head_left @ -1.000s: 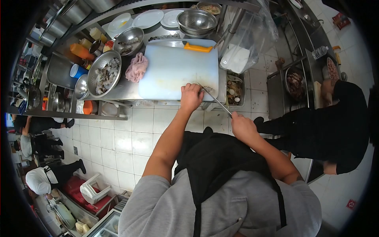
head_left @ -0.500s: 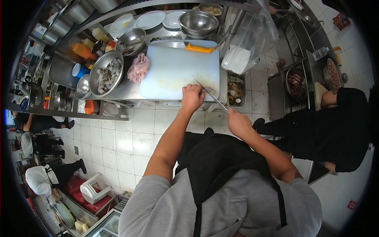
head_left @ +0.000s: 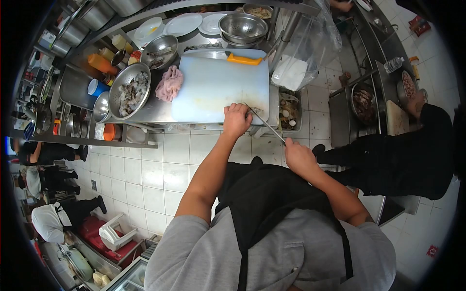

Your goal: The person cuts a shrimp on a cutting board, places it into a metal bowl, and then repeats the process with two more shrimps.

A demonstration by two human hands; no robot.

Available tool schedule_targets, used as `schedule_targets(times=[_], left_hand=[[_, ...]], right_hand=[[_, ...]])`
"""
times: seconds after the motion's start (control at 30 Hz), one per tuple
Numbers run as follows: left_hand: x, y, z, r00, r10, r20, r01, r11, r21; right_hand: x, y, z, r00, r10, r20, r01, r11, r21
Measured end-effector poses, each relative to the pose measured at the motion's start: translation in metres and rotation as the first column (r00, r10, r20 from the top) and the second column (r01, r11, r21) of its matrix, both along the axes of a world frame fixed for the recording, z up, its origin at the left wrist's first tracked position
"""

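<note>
- The left hand (head_left: 236, 120) lies knuckles up on the near edge of the white cutting board (head_left: 213, 85), at about 5 o'clock of the board. Its fingers are curled in narrow and press down on a grey piece (head_left: 257, 112), which is too small to identify.
- The right hand (head_left: 299, 156) is off the counter, at 4 o'clock of the left hand. It is closed around the handle of a long knife (head_left: 268, 126).
- The thin blade slants up toward 10 o'clock, and its tip reaches the grey piece just beside the left fingers.
- The grey piece sits on the board's near right corner, touching both the fingers and the blade.
- A second knife with an orange handle (head_left: 243, 59) lies along the far edge of the board, at 12 o'clock.
- A crumpled pink cloth (head_left: 169, 83) rests at 9 o'clock, overlapping the board's left edge.
- Farther toward 9 o'clock, a steel colander (head_left: 128, 92) holds pale seafood.
- A steel bowl (head_left: 159, 50) stands at 10 o'clock, near an orange bottle (head_left: 100, 63).
- An empty metal colander (head_left: 241, 26) and white plates (head_left: 182, 23) stand beyond the board.
- A clear plastic bag (head_left: 303, 51) hangs at 2 o'clock.
- A tray of scraps (head_left: 290, 112) sits at 3 o'clock, below the counter edge.
- A person in black (head_left: 412, 155) stands well apart at 3 o'clock.
</note>
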State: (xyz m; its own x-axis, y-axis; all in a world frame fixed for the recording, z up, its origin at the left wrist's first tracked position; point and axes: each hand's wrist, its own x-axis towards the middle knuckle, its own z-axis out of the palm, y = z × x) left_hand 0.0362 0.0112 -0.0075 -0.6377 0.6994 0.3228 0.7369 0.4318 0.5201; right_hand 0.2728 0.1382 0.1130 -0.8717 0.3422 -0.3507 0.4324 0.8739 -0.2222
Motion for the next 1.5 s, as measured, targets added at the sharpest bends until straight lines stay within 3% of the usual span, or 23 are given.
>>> schedule_targets(times=[0.37, 0.57, 0.67, 0.87, 1.17, 1.5], left_hand=[[0.001, 0.001, -0.001, 1.0, 0.011, -0.012, -0.011, 1.0, 0.011], [0.004, -0.001, 0.003, 0.998, 0.061, 0.022, -0.059, 0.996, -0.067], [0.005, 0.001, 0.009, 1.0, 0.022, -0.011, -0.021, 0.998, 0.065], [0.006, 0.008, 0.0, 0.999, 0.047, 0.028, -0.044, 0.996, -0.081], [0.007, 0.007, 0.0, 0.999, 0.033, -0.02, -0.033, 0.999, -0.018], [0.009, 0.005, 0.003, 0.998, 0.053, -0.017, -0.054, 0.997, -0.058]], right_hand=[[-0.021, 0.001, -0.023, 1.0, -0.013, 0.019, 0.013, 1.0, -0.016], [-0.015, 0.003, -0.005, 0.999, -0.036, -0.013, 0.035, 0.999, -0.04], [-0.007, 0.006, -0.001, 0.999, -0.034, 0.009, 0.034, 0.999, -0.03], [0.0, 0.003, 0.001, 1.0, -0.016, 0.022, 0.016, 1.0, -0.001], [-0.01, 0.001, -0.001, 0.999, -0.018, 0.042, 0.019, 1.0, -0.021], [-0.023, 0.002, -0.009, 0.999, -0.024, 0.023, 0.025, 0.999, -0.027]])
